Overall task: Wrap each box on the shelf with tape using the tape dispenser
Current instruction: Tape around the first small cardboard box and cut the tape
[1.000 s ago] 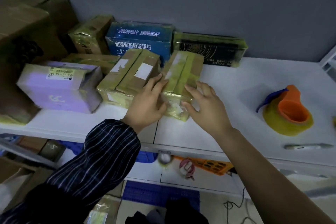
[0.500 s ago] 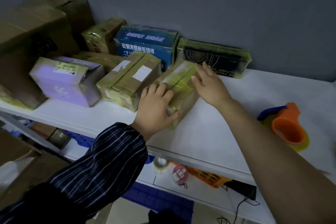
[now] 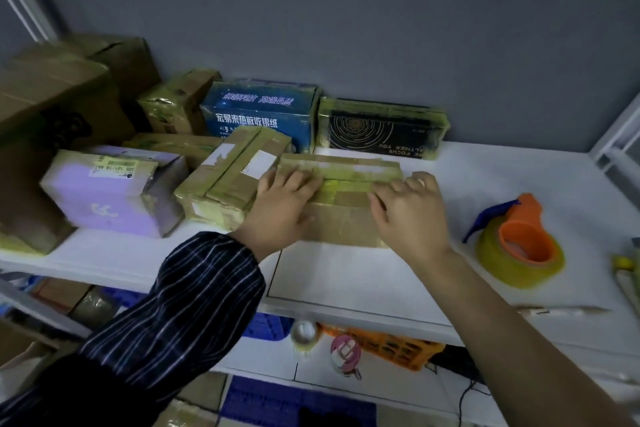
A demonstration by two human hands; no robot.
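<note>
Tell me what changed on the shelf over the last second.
The cardboard box was turned from end-on to lying crosswise; the left hand and right hand now press flat on its ends. The tape dispenser and the other boxes stayed put.

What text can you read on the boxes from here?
Blue box: "宏易来热敏收银纸"; the line above it is blurred.
Black box: upside-down "FOCUS" and "YOU"; the rest is unclear.
Purple box: yellow label with digits too blurred to read.
White stickers on the taped cardboard box: blank.
</note>
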